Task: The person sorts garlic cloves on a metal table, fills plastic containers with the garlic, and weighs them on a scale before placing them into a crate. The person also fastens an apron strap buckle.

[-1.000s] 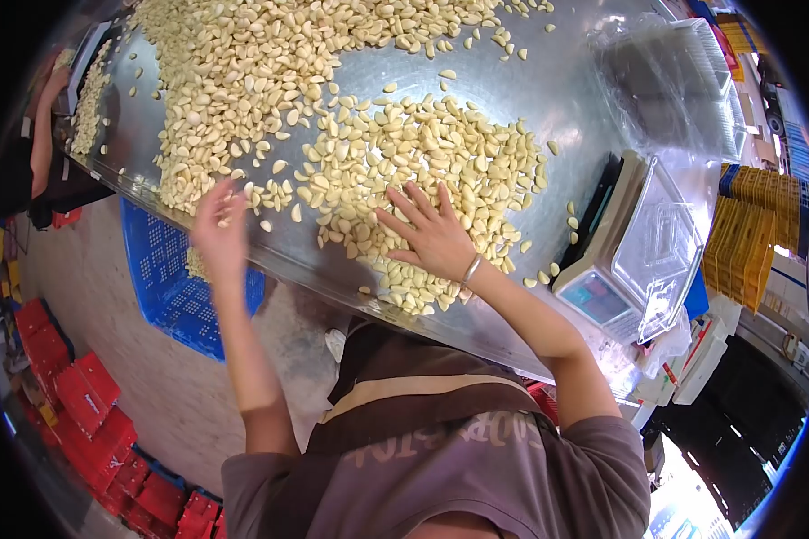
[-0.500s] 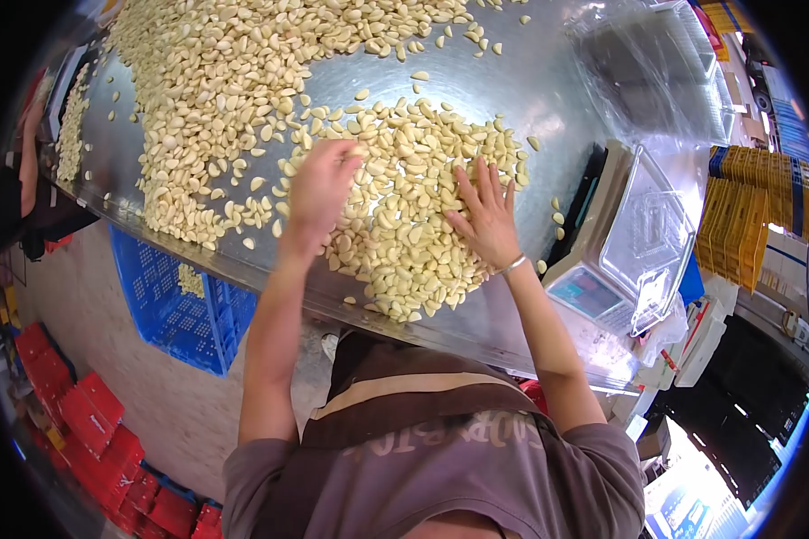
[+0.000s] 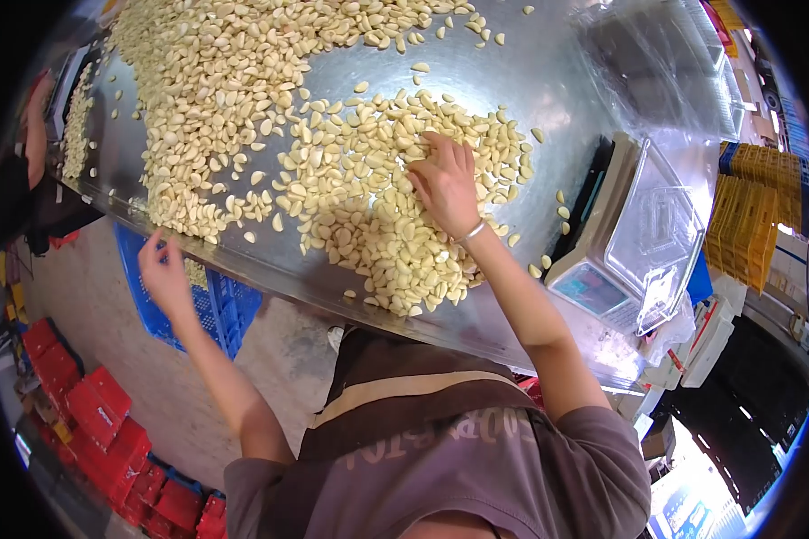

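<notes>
Peeled garlic cloves lie on a metal table [image 3: 333, 79], in a large heap [image 3: 216, 99] at the upper left and a smaller pile [image 3: 395, 242] in the middle. My left hand [image 3: 164, 274] is past the table's near edge, above a blue crate [image 3: 234, 314]; its fingers are apart and no clove shows in them. More cloves are visible inside the crate. On the right part of the smaller pile rests my right hand [image 3: 448, 184], a bracelet at its wrist, its fingers bent and spread over the cloves.
A scale [image 3: 593, 286] with a clear plastic lid stands at the right, below stacked clear trays [image 3: 665, 72]. Yellow crates [image 3: 742, 234] are farther right. Red crates [image 3: 99, 409] stand on the floor at lower left. Another person's arm [image 3: 36, 135] shows at the far left.
My left hand has moved from the smaller pile out to the left, over the blue crate. My right hand has shifted left and up across the pile, its fingers now more bent.
</notes>
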### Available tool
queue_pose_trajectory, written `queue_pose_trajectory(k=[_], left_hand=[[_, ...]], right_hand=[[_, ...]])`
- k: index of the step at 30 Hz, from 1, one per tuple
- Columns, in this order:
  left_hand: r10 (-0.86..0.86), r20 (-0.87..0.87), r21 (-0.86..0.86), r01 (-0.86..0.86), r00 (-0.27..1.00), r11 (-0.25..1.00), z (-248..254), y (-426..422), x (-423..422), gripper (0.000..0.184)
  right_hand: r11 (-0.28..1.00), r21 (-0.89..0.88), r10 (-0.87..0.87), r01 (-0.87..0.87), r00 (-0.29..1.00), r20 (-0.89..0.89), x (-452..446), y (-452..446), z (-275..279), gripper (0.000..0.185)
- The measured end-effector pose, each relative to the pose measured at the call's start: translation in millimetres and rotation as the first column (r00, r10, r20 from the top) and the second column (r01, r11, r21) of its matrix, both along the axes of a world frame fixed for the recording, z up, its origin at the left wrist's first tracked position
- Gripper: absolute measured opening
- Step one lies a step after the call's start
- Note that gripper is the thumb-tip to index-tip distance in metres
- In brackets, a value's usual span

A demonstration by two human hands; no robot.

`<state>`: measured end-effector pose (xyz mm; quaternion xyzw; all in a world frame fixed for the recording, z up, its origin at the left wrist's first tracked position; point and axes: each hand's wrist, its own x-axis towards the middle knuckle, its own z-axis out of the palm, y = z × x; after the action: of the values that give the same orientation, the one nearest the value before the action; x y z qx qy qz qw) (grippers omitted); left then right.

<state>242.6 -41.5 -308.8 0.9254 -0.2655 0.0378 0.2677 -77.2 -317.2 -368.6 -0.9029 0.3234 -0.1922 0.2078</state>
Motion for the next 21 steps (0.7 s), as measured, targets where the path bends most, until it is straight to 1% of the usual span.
queue_pose_trajectory(k=[1, 2, 3, 5, 6, 7, 8, 9, 10, 11, 14, 15, 17, 20, 21], left_hand=[[-0.029, -0.041, -0.048, 0.027, 0.999, 0.998, 2, -21, -19, 0.026], [-0.019, -0.165, -0.138, -0.004, 0.986, 0.99, 3, -42, -39, 0.024], [-0.06, -0.263, -0.184, 0.011, 0.963, 0.983, 1, -59, -55, 0.023], [-0.241, -0.373, -0.27, 0.144, 0.896, 0.952, -12, -86, -76, 0.017], [-0.326, -0.355, -0.25, 0.247, 0.876, 0.936, -25, -98, -80, 0.016], [-0.359, -0.335, -0.157, 0.324, 0.871, 0.933, -28, -111, -86, 0.018], [-0.447, -0.186, -0.166, 0.421, 0.875, 0.892, -41, -122, -88, 0.018], [-0.488, -0.174, -0.108, 0.476, 0.855, 0.873, -51, -130, -89, 0.027], [-0.519, -0.071, -0.002, 0.52, 0.852, 0.854, -62, -144, -92, 0.038], [-0.554, 0.027, 0.108, 0.548, 0.832, 0.829, -72, -153, -98, 0.049], [-0.608, 0.08, 0.336, 0.553, 0.79, 0.762, -79, -164, -144, 0.071], [-0.645, 0.021, 0.303, 0.61, 0.764, 0.732, -76, -168, -159, 0.074], [-0.712, -0.099, 0.228, 0.712, 0.695, 0.664, -69, -167, -191, 0.079], [-0.759, -0.129, 0.116, 0.77, 0.638, 0.628, -66, -157, -224, 0.076], [-0.771, -0.14, 0.147, 0.783, 0.621, 0.604, -55, -155, -228, 0.072]], right_hand=[[1.0, -0.015, 0.009, -0.009, 1.0, -0.009, 6, 0, 2, 0.011], [0.999, -0.031, 0.022, -0.022, 1.0, -0.015, 9, -1, -1, 0.011], [0.998, -0.045, 0.034, -0.035, 0.999, -0.023, 11, -1, -6, 0.01], [0.997, -0.053, 0.055, -0.056, 0.998, -0.021, 11, -3, -8, 0.009], [0.997, -0.049, 0.065, -0.066, 0.998, -0.01, 9, -5, -8, 0.01], [0.996, -0.044, 0.073, -0.073, 0.997, 0.0, 8, -7, -8, 0.011], [0.999, 0.013, 0.051, -0.052, 0.997, 0.061, 5, -6, -6, 0.011], [0.997, 0.07, 0.025, -0.034, 0.992, 0.12, 3, -5, -4, 0.012], [0.992, 0.128, -0.003, -0.02, 0.984, 0.177, 0, -3, -1, 0.013], [0.994, 0.109, -0.008, -0.015, 0.979, 0.203, -4, -2, 3, 0.015], [0.978, 0.205, -0.073, 0.023, 0.968, 0.238, -16, 7, 13, 0.015], [0.966, 0.257, -0.106, 0.04, 0.963, 0.248, -21, 9, 14, 0.016], [0.964, 0.259, -0.132, 0.068, 0.962, 0.239, -31, 13, 14, 0.016], [0.962, 0.255, -0.168, 0.103, 0.954, 0.248, -42, 16, 18, 0.017], [0.956, 0.269, -0.184, 0.113, 0.949, 0.257, -45, 16, 19, 0.018]])
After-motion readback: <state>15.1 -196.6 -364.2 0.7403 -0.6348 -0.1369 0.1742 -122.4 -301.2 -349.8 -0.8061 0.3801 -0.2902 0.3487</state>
